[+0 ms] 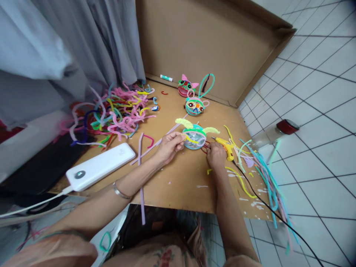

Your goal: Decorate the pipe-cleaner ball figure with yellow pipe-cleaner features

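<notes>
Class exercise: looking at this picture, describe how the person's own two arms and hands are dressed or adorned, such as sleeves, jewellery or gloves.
Both hands are bare, with no gloves. The left hand has a thin silver-coloured bangle on the wrist. The right hand shows no jewellery that can be made out. Both forearms are uncovered; a peach-coloured short sleeve shows at the left upper arm.

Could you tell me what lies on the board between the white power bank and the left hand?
In the head view, lilac pipe cleaners and a bent pink one lie between the power bank and the left hand.
</notes>
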Tool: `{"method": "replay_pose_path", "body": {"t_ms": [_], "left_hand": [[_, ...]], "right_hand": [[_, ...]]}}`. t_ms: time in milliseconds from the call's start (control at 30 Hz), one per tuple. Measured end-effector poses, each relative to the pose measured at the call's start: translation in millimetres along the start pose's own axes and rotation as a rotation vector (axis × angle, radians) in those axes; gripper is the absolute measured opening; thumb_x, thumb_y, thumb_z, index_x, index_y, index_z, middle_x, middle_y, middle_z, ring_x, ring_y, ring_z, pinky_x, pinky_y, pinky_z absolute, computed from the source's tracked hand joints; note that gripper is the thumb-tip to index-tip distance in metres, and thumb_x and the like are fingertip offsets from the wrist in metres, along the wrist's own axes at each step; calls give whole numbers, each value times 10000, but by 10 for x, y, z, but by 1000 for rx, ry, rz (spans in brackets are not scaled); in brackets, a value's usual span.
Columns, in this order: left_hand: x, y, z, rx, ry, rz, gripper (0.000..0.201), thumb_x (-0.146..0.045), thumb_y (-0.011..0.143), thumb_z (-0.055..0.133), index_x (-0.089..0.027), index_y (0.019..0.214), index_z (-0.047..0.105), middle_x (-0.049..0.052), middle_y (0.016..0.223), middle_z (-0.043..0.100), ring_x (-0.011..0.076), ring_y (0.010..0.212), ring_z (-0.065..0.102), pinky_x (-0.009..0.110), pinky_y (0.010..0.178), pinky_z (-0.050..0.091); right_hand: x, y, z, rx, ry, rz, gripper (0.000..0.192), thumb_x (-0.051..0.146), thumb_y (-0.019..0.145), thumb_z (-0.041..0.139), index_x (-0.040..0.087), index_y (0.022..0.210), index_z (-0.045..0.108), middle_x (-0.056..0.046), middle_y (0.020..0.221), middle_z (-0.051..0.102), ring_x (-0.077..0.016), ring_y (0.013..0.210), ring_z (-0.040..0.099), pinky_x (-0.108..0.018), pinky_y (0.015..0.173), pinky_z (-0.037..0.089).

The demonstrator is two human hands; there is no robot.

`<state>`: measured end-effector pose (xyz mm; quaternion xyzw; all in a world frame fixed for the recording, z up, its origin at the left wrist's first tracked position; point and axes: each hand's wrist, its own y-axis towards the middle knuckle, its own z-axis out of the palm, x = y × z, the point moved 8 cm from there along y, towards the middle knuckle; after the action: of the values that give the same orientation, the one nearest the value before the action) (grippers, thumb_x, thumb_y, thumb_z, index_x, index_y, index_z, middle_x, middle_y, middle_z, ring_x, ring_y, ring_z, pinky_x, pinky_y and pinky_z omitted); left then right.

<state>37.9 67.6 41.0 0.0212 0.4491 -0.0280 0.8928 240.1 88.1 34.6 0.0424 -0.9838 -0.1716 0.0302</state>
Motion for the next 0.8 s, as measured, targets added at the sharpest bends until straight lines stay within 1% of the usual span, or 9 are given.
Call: {"method": "replay_pose_path", "body": {"t_ms": [67,167,233,267,367,433,500,633,800], "left_hand": [[0,3,-3,-2,-8,-2,292,-328,628,791,-145,634,563,-65,484,482,26,414,365,197,466,267],[-1,13,-13,-4,-33,0,296,-332,607,805,-138,658,587,-68,485,489,26,416,367,191,465,287],[-5,18,-18,-1,-44,5,304,-338,601,814,-135,673,599,-69,488,490,28,423,374,189,468,305],[-9,20,-19,2,-43,8,310,-345,603,817,-135,676,600,-70,490,488,30,425,379,189,466,308],[-28,25,-20,12,-36,21,334,-378,611,826,-142,675,598,-69,484,477,41,431,392,194,457,310],[-48,33,-24,15,-34,34,358,-403,605,835,-146,660,593,-66,479,470,46,429,389,198,446,305],[-73,47,-33,17,-36,49,384,-425,588,846,-145,653,591,-62,486,469,45,427,380,198,429,291],[-115,70,-36,37,-46,69,425,-454,569,862,-139,636,584,-51,518,481,43,440,380,195,419,293],[-115,53,-40,10,-82,51,437,-442,540,880,-138,641,582,-39,544,526,45,447,408,192,424,309]], "right_hand": [[-15,-20,-134,-154,83,18,161,156,859,497,167,794,644,-93,844,664,-220,825,567,-327,750,408],[-2,-168,-513,-573,269,40,178,197,902,449,177,830,610,-77,800,629,-202,759,555,-324,721,434],[134,-291,-734,-771,390,-48,157,225,926,450,185,890,597,-70,804,621,-193,746,558,-318,702,452],[264,-325,-819,-800,432,-141,138,227,926,464,190,922,597,-66,809,625,-191,750,566,-318,703,460],[704,-333,-991,-734,441,-368,188,243,922,492,189,1058,609,-101,954,669,-220,894,607,-362,793,463],[944,-268,-1023,-628,405,-432,233,271,930,490,181,1098,623,-120,1027,675,-238,971,600,-380,836,442],[1106,-194,-1011,-550,352,-458,215,276,941,488,181,1047,649,-114,1011,683,-235,965,590,-373,836,418],[1194,-116,-947,-555,289,-447,248,263,980,451,191,866,659,-62,778,664,-198,773,556,-330,732,374],[1204,-180,-859,-601,311,-451,275,233,1003,411,184,858,639,-31,695,653,-167,678,560,-299,676,363]]}}
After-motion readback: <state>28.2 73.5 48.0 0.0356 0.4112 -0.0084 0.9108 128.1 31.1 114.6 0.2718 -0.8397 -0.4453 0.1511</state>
